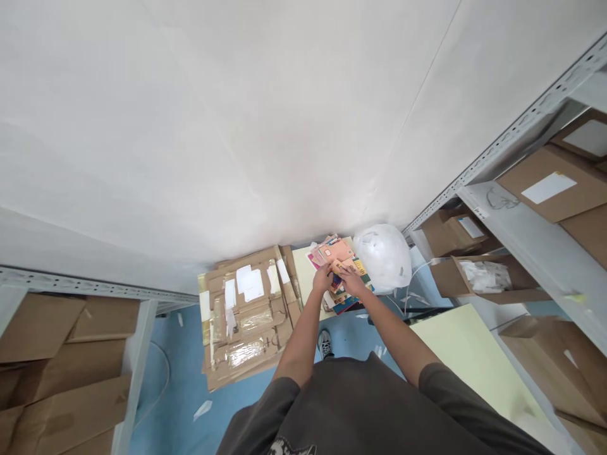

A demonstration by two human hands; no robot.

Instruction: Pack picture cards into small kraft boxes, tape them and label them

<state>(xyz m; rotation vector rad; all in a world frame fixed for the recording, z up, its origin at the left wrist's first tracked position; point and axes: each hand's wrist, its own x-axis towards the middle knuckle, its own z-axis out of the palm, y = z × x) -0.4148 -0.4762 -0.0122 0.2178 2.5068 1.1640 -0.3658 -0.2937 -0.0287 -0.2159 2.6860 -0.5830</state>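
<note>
A loose pile of colourful thin booklets [363, 278] lies on a pale yellow table [306, 260] against the wall. Both my hands are over the pile, close together. My left hand [323, 279] has its fingers closed at the left edge of an orange booklet [338, 263]. From the other side my right hand [351, 280] closes on the same booklet, its fingers pointing left. Just beyond them a larger salmon-coloured booklet [336, 250] lies on top of the pile. My fingertips are small here and partly hidden.
Flattened cardboard boxes [258, 316] are stacked left of the pile. A white plastic bag [383, 256] bulges at its right. Shelves with cardboard boxes [545, 183] stand on the right, more boxes [71, 354] on the left. Another pale tabletop [478, 360] is at lower right. Scraps litter the blue floor [183, 373].
</note>
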